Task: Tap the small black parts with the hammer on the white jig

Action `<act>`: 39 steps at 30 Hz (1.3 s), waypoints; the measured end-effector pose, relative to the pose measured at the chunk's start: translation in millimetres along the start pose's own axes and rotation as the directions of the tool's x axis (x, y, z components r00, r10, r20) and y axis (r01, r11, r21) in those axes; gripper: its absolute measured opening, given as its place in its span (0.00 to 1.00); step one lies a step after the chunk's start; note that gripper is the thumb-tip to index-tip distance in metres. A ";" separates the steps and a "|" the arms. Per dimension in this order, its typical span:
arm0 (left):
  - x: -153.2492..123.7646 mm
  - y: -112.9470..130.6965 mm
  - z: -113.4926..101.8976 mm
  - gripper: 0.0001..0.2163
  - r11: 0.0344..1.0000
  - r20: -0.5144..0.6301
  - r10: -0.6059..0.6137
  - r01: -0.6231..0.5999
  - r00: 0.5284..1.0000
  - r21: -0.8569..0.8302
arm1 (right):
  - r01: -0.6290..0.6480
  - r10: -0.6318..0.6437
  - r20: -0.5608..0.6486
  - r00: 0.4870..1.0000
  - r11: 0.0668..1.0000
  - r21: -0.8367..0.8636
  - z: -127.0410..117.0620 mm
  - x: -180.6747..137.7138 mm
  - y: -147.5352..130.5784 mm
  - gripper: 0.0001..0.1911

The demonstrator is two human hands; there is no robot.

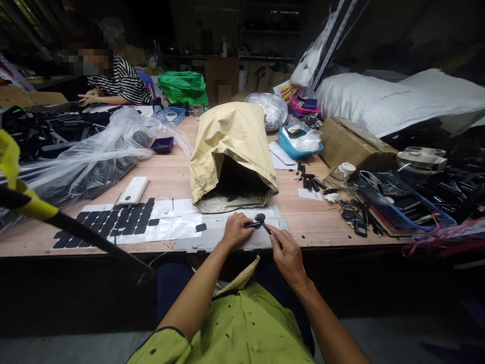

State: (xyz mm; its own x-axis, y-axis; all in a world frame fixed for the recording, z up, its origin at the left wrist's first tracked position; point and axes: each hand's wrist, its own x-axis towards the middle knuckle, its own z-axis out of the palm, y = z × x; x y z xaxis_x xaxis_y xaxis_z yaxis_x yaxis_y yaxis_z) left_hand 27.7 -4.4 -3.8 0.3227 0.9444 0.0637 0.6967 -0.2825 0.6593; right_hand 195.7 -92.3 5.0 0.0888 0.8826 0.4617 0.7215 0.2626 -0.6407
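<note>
My left hand (237,230) is closed on a small black rod-like part (252,225) over the grey mat (197,242) at the table's near edge. In my right hand (287,251) is a slim black stick (267,228), its upper end meeting a round black piece (260,217). Whether the round piece belongs to the stick or to the left-hand part, I cannot tell. Just beyond both hands lies a cream woven sack (233,131), its mouth facing me and dark inside. A sheet of black stickers (129,222) lies left of my hands, with one loose sticker (200,227) nearer.
A white power bank (134,190) with a cable rests by the stickers. On the right are black parts (310,181), a lidded jar (340,174), a blue basket (447,220) and a cardboard box (356,141). A yellow-and-black pole (76,227) crosses the left side. A co-worker (121,81) sits far left.
</note>
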 end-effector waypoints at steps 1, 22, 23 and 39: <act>-0.1 -0.1 -0.1 0.09 1.000 0.003 0.002 -0.002 1.000 0.002 | 0.003 -0.003 0.008 1.000 1.000 0.004 0.6 -1.0 -2.9 0.18; -1.1 3.2 -1.6 0.08 1.000 0.022 -0.008 0.008 1.000 -0.004 | -0.283 0.173 -0.246 0.954 0.790 -0.544 -9.6 32.0 87.9 0.14; -1.6 3.0 -3.2 0.08 1.000 0.042 -0.004 0.004 0.999 -0.008 | -0.282 0.162 -0.256 0.953 0.780 -0.558 -7.2 31.2 87.3 0.14; -98.3 -32.4 -43.8 0.12 0.950 0.343 0.237 -0.291 0.909 0.117 | -0.251 0.103 -0.260 0.960 0.727 -0.639 -6.0 31.6 85.2 0.13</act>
State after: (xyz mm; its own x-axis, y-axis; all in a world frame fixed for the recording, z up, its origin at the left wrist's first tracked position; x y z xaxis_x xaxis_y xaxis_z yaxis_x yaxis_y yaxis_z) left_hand -54.6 -80.7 1.3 0.6778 0.7340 -0.0430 0.6425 -0.5628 0.5200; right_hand 264.1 -44.4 -31.3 0.3377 0.7732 0.5368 0.9412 -0.2793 -0.1899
